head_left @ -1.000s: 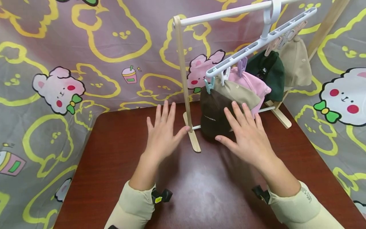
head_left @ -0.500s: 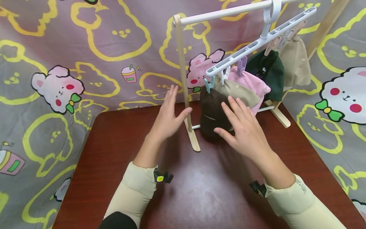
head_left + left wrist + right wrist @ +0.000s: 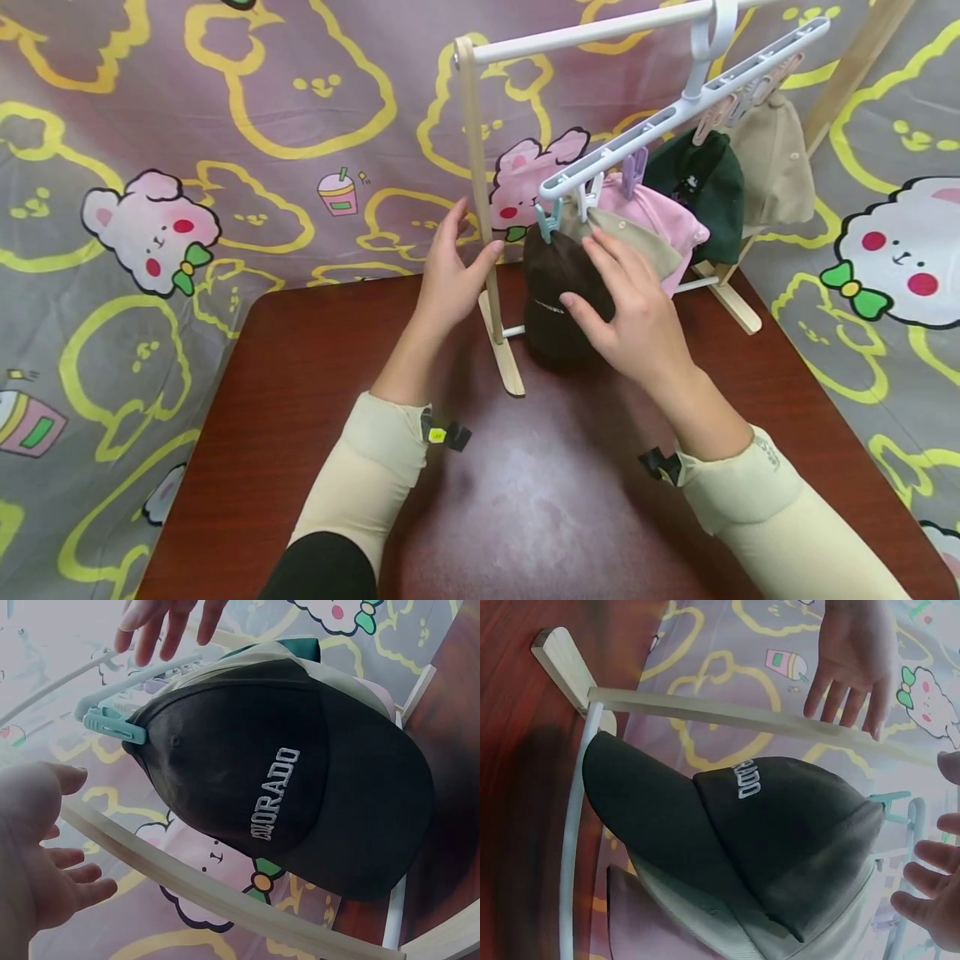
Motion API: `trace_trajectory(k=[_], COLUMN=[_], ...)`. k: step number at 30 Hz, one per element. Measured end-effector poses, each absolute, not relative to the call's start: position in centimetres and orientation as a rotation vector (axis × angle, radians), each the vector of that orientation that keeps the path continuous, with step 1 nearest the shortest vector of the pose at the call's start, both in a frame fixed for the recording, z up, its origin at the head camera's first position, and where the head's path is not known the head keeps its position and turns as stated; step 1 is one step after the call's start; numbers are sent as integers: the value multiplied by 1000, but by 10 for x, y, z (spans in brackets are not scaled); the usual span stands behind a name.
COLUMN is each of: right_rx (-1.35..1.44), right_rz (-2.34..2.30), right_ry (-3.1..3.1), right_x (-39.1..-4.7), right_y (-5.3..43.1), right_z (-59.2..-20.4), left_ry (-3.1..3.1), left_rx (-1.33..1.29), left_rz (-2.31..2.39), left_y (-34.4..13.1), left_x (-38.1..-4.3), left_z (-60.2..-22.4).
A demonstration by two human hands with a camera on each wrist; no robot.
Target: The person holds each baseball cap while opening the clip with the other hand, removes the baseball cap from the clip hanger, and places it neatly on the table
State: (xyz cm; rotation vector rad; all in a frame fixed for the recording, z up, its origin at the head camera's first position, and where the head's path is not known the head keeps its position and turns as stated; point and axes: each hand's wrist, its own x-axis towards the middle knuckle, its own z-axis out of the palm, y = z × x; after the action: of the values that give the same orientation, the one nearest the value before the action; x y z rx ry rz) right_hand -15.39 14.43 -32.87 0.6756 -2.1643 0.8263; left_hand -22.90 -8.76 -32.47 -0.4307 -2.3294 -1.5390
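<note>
A dark baseball cap (image 3: pixel 566 283) with white lettering hangs from a teal clip (image 3: pixel 548 222) at the near end of a pale hanger (image 3: pixel 678 112). Behind it hang a beige cap (image 3: pixel 641 243), a pink cap (image 3: pixel 678 218), a dark green cap (image 3: pixel 723 200) and a tan cap (image 3: pixel 780 171). My left hand (image 3: pixel 452 271) is beside the rack's left wooden post (image 3: pixel 477 167), fingers extended and holding nothing. My right hand (image 3: pixel 636 312) overlaps the dark and beige caps in the head view. In the right wrist view, its fingers (image 3: pixel 922 879) are spread near the teal clip, gripping nothing.
The rack's white top rod (image 3: pixel 592 40) carries the hanger. A wooden foot (image 3: pixel 504 354) stands on the dark red table (image 3: pixel 315 433), with another foot (image 3: pixel 731 304) at the right. Patterned cloth (image 3: pixel 247 100) hangs behind and along the sides.
My left hand has moved up and right toward the post, turning sideways. My right hand has shifted slightly up and left toward the clips, its fingers drawing closer together. The caps have stayed put.
</note>
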Motion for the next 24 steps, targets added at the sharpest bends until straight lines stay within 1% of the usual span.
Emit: trace_trajectory(k=[12, 24], right_rx=[561, 506], right_rz=[933, 935], right_ry=[-2119, -2122], right_x=[-167, -171], right_y=[155, 167], right_z=[-328, -332], left_ry=[-2124, -2053], left_rx=[-426, -399], left_rz=[-1778, -1884], left_y=[-76, -73], left_x=[-250, -251], left_z=[-329, -330])
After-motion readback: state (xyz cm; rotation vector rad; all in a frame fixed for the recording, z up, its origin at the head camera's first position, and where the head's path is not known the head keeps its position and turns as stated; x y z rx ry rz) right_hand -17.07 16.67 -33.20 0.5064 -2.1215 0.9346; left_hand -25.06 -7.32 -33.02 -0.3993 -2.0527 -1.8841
